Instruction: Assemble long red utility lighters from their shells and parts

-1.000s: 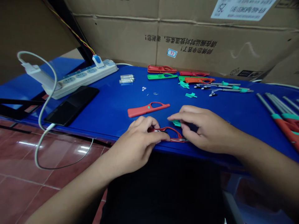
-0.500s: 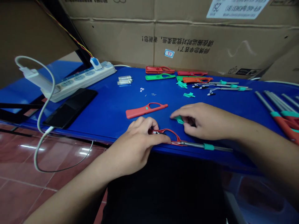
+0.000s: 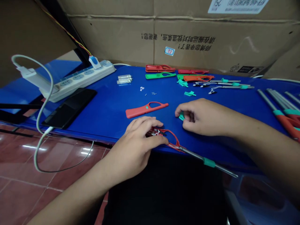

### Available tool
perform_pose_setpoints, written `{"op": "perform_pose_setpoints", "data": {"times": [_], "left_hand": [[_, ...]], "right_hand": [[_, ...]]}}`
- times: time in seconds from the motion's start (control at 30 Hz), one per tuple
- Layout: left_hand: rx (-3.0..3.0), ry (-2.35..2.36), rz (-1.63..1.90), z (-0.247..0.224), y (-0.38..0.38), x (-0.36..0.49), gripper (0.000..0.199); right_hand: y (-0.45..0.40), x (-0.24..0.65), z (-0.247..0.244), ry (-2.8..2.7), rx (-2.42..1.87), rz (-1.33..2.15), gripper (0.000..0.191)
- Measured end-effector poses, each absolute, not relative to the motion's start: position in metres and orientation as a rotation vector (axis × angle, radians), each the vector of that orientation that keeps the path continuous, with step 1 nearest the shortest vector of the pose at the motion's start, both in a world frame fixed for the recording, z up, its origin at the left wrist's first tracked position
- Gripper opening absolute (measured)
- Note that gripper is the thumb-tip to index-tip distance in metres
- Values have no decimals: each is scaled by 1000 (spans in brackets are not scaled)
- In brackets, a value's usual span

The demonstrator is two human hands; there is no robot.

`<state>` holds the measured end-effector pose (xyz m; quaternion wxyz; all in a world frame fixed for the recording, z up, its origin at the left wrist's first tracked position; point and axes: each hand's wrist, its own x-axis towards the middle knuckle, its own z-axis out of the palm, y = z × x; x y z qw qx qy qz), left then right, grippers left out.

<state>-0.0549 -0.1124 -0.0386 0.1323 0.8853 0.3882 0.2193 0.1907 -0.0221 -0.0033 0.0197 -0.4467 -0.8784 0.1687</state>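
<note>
My left hand (image 3: 140, 142) is closed over the handle of a red lighter half-shell (image 3: 175, 137) at the table's front edge. Inside it, thin wires and a black part show beside my thumb; the rest is covered by my fingers. A metal lighter tube (image 3: 194, 154) with a teal sleeve (image 3: 209, 162) sticks out of the shell, slanting past the edge. My right hand (image 3: 203, 117) pinches a small teal plastic trigger (image 3: 181, 117) just above the table. Behind my left hand lies another red half-shell (image 3: 140, 110), with a teal spot on it.
Red, green and orange shells (image 3: 160, 75) lie at the back, near teal triggers (image 3: 190, 93) and wired tubes (image 3: 234, 87). Clear cylinders (image 3: 124, 79) and tiny parts are mid-table. Assembled lighters (image 3: 284, 120) lie right. A phone (image 3: 70, 107) and power strip (image 3: 79, 80) are left; a cardboard box (image 3: 122, 40) stands behind.
The red half-shell under my left hand has turned, its tube end swinging toward me past the table edge. My right hand has shifted slightly away from me with the teal trigger.
</note>
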Motion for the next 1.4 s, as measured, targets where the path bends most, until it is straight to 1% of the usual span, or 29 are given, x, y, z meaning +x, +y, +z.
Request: {"op": "perform_pose_setpoints", "data": {"times": [0.07, 0.13, 0.27, 0.33, 0.53, 0.73, 0.9, 1.1, 1.17, 1.27, 1.33, 1.4], "left_hand": [[2576, 1133, 632, -36, -109, -55, 46], [2584, 1142, 619, -34, -104, -55, 43], [2598, 1164, 673, -33, -92, -56, 31], [2589, 1170, 702, -33, -89, -55, 28], [2547, 1206, 753, -36, -91, -55, 23], [2549, 1259, 748, -36, -91, -56, 21], [2563, 1334, 737, -36, -96, -52, 18], [2509, 1317, 746, -37, -98, -51, 11], [2437, 1331, 750, -37, -97, -52, 15], [2361, 1387, 786, -37, -97, -54, 34], [2346, 1373, 776, -38, -97, -56, 33], [2345, 1339, 757, -38, -96, -57, 23]], "right_hand": [[-20, 191, -5, -2691, -1400, 521, 23], [-18, 193, -5, -2658, -1400, 550, 18], [-14, 201, -5, -2703, -1251, 531, 29], [-12, 204, -5, -2757, -1132, 495, 32], [-7, 211, -8, -2785, -1041, 412, 33], [-3, 214, -9, -2815, -975, 410, 24], [-5, 211, 1, -2804, -915, 365, 25], [-11, 201, 11, -2784, -663, 306, 25], [-12, 196, 11, -2835, -611, 284, 27], [-13, 185, 10, -2877, -563, 229, 25], [-13, 179, 11, -2861, -539, 278, 20], [-11, 174, 12, -2850, -513, 390, 16]]}}
